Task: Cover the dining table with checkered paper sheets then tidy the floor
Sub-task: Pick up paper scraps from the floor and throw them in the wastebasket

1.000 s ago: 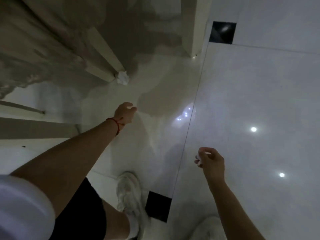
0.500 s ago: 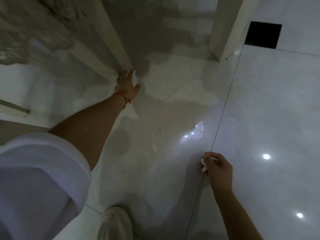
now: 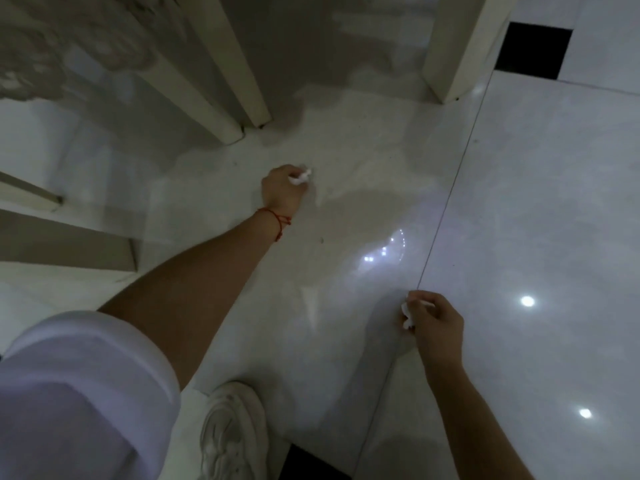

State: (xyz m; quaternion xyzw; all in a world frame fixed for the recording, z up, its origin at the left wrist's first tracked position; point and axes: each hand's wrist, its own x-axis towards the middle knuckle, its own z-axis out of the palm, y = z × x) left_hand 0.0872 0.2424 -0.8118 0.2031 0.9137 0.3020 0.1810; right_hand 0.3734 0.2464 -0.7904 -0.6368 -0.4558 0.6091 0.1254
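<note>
The left hand [image 3: 282, 190] reaches out over the glossy pale floor [image 3: 519, 202], fingers curled round a small crumpled paper ball [image 3: 302, 176]; the white wad pokes out past the knuckles at the far side of the fist, held above the tiles and clear of them. It is a bunched lump with no long axis to speak of, so no direction can be given for it. A thin red string [image 3: 277, 220] circles the left wrist, and a white sleeve [image 3: 79, 393] fills the lower left corner.

The right hand [image 3: 434, 323] hangs nearer the body, well apart from the left, just beside the dark grout line [image 3: 446, 202] that runs up the floor. Its fingers are also curled, pinching a second paper scrap [image 3: 407, 315], a white bit showing at the thumb side; its shape is too small and hidden to tell further.

Beyond the left hand stand two cream table legs [image 3: 242, 81], close together, their feet on the tiles; another cream leg [image 3: 453, 50] stands farther right. At the left edge more pale furniture parts [image 3: 65, 244] slant into view. No bin, bag or other container shows, so both wads sit only in the hands.

A white sneaker [image 3: 233, 431] rests on the floor below the left forearm. Two black inset tiles show, one at the top right [image 3: 533, 51] and one by the sneaker [image 3: 311, 462]. Bright ceiling-light reflections [image 3: 527, 301] dot the tiles on the right
</note>
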